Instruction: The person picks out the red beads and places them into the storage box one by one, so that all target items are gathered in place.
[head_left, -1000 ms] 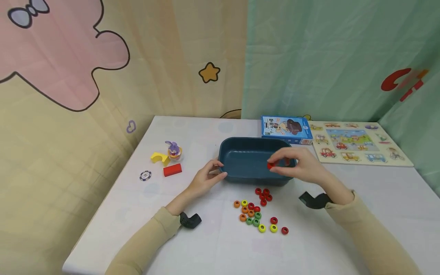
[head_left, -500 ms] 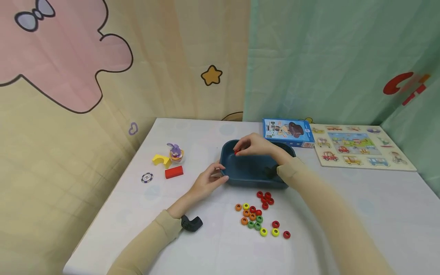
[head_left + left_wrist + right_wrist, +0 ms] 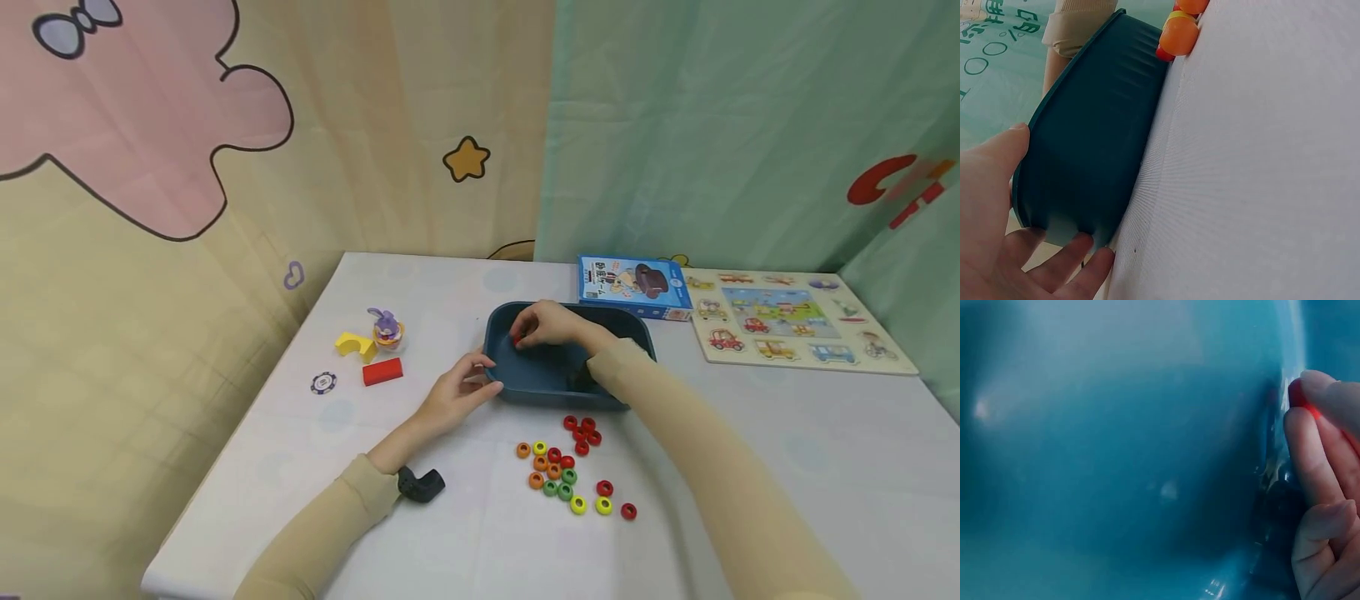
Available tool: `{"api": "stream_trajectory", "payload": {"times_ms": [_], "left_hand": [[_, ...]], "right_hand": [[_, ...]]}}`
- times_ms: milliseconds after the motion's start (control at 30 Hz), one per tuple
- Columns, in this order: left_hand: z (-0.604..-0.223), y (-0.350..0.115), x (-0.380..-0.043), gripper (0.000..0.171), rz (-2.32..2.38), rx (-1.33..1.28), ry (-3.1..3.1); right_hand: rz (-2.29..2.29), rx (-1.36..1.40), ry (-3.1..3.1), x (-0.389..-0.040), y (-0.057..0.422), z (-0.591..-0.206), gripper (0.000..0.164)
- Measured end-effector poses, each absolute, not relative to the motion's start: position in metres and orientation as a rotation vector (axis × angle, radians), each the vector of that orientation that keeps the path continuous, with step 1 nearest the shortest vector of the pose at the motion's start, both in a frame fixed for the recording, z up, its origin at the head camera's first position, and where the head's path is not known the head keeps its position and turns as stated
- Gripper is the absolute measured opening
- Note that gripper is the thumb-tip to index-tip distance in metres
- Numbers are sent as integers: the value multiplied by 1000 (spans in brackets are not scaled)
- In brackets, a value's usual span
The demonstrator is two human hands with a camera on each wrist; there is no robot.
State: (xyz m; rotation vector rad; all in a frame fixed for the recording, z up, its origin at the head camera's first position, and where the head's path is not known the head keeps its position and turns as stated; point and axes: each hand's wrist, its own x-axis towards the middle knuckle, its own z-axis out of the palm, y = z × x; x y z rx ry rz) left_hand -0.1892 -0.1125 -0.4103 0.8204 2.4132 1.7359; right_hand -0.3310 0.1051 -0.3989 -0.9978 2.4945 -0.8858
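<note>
A dark teal plastic tub stands on the white table. The left hand holds its left end; in the left wrist view the thumb lies at the rim and the fingertips rest against the outer wall. Inside the tub, the right hand is lowered toward the left end. Between its thumb and fingers it pinches a red bead, close to the tub's wall. In front of the tub lie several loose beads: red beads, orange beads, green beads and yellow beads.
Left of the tub are a red block, a yellow arch block, a purple rabbit figure and a poker chip. Behind it lies a blue game box, with a wooden picture puzzle to the right.
The right hand has carried the red bead leftward across the tub and lowered it slightly. The left hand keeps its hold on the tub's left end, and the beads on the table lie as before.
</note>
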Motion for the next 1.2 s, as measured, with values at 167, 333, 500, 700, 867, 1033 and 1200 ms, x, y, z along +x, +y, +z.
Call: {"api": "stream_trajectory", "payload": {"times_ms": [167, 333, 500, 700, 867, 1033, 1200], "left_hand": [[-410, -112, -189, 35, 1729, 810, 2419], [-412, -111, -188, 36, 1742, 817, 2393], [-414, -111, -186, 37, 1729, 813, 2398], [-413, -111, -187, 37, 1728, 819, 2419], [-412, -113, -188, 35, 1730, 826, 2433], [-412, -113, -190, 35, 1735, 827, 2437], [-413, -113, -191, 36, 1742, 843, 2429]], "right_hand": [[-859, -991, 2511, -331, 105, -401, 18], [-852, -972, 2506, -330, 108, -401, 21], [-891, -953, 2515, -319, 119, -380, 29], [-1076, -1033, 2550, -284, 153, -333, 33], [-1204, -1081, 2629, -235, 187, -320, 27], [-1335, -1125, 2644, -189, 208, -341, 25], [-1359, -1101, 2567, -159, 215, -375, 22]]}}
